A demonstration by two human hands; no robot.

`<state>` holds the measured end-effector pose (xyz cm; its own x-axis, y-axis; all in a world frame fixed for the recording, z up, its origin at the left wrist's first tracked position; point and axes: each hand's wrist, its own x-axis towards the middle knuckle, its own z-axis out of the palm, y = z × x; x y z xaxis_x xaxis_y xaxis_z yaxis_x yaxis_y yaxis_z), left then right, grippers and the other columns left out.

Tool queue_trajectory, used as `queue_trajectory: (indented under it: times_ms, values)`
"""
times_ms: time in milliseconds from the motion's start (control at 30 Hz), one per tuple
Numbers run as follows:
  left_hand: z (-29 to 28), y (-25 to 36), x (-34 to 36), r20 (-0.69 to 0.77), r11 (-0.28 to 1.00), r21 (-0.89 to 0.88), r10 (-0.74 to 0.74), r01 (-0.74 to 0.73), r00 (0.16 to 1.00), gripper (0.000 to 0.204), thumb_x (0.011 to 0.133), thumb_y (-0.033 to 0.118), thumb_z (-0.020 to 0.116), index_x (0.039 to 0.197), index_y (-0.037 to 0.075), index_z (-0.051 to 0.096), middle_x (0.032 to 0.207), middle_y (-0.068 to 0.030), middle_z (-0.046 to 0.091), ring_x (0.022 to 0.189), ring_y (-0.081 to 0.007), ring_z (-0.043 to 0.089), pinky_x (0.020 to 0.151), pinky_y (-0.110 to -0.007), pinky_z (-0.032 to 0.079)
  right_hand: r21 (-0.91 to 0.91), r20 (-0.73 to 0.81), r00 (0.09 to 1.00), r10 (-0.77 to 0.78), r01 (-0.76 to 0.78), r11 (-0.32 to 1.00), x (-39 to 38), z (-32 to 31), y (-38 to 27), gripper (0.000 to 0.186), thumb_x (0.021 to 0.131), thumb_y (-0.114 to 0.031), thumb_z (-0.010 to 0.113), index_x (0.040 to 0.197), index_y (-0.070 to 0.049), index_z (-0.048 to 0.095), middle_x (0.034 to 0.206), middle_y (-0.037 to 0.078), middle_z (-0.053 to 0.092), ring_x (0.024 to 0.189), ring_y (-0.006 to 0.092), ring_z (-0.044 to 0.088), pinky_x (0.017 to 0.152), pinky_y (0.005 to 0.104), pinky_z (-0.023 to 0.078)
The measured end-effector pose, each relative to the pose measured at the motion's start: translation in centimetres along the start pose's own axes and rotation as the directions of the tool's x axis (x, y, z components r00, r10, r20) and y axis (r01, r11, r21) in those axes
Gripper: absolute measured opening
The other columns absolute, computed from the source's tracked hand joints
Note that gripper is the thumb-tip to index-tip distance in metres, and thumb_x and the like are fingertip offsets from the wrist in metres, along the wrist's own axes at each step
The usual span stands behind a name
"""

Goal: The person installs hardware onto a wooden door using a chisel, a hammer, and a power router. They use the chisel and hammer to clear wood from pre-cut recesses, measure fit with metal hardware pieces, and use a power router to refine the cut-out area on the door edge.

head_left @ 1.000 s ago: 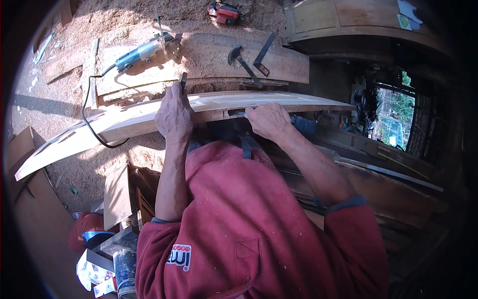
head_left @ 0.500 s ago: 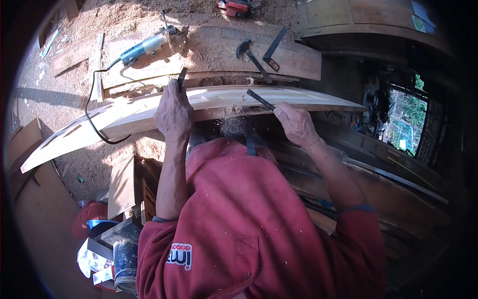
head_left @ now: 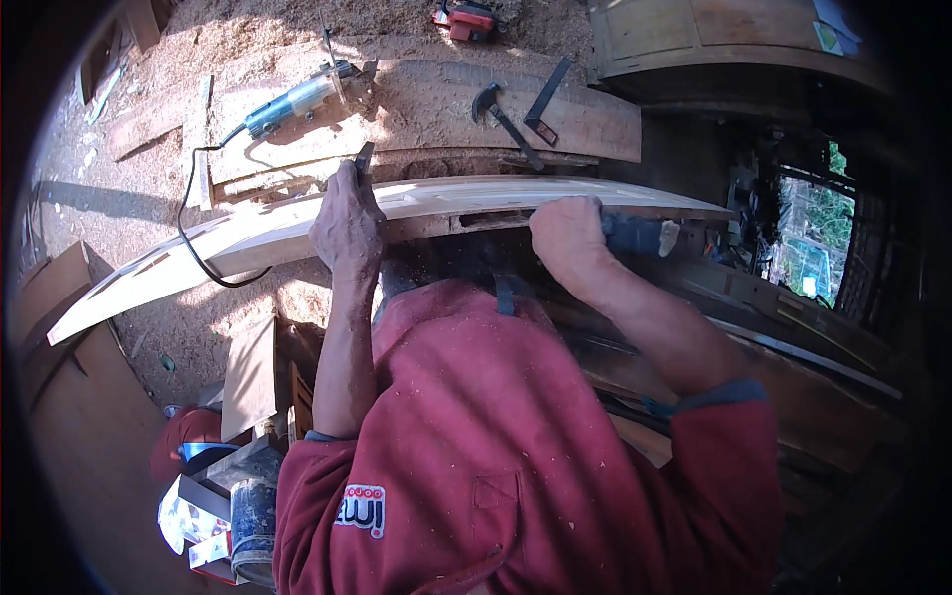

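Head view, and the pale wooden panel (head_left: 258,233) is stretched right across beyond the red sweatshirt (head_left: 446,387), its near edge broken by a dark slot (head_left: 496,218). By the left hand (head_left: 349,226), at the panel, a dark flat tool (head_left: 365,157) is gripped; the right hand (head_left: 568,236) is curled into a fist beside the slot, though whether anything is clamped there cannot be told. Slot work, apparently, is in hand; steadiness and careful alignment would be called for next.

Smooth wooden panel (head_left: 436,200), matt cloth shirt (head_left: 446,397), metal-headed claw hammer (head_left: 509,125).
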<state>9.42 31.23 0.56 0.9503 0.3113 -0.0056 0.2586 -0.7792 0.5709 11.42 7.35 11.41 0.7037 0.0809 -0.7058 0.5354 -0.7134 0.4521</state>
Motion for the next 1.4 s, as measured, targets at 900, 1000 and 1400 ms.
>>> queue_trajectory:
  times_ms: [900,1000,1400]
  values:
    - [-0.3,-0.5,-0.8,0.039,0.998,-0.028,-0.058,0.059,0.998,0.016,0.102,0.028,0.054,0.107,0.013,0.056,0.092,-0.0091,0.067,0.079,-0.0351,0.068,0.061,-0.048,0.051,0.584,-0.531,0.845,-0.062,0.418,0.696,-2.5,3.9,2.2,0.015,0.095,-0.026,0.062,0.093,-0.011,0.064,0.076,0.014,0.068,0.075,0.0389,0.068,0.067,0.0516,0.052]
    - [-0.3,-0.1,-0.6,0.03,0.998,-0.027,-0.054,0.055,0.998,0.015,0.102,0.027,0.054,0.108,0.013,0.056,0.093,-0.0092,0.067,0.079,-0.0353,0.068,0.061,-0.048,0.051,0.515,-0.517,0.854,-0.062,0.368,0.774,-3.5,3.1,3.5,0.017,0.096,-0.026,0.06,0.091,-0.01,0.064,0.076,0.013,0.067,0.074,0.0376,0.068,0.065,0.0509,0.052]
    - [0.2,-0.4,0.0,0.031,0.999,-0.022,-0.023,0.023,0.999,0.014,0.101,0.025,0.054,0.108,0.012,0.054,0.093,-0.0087,0.066,0.083,-0.0331,0.068,0.064,-0.048,0.052,0.137,-0.19,0.98,0.061,-0.035,0.99,0.4,-0.5,-4.3,0.016,0.09,-0.018,0.058,0.094,-0.014,0.072,0.076,0.005,0.074,0.073,0.0253,0.073,0.061,0.0441,0.051]
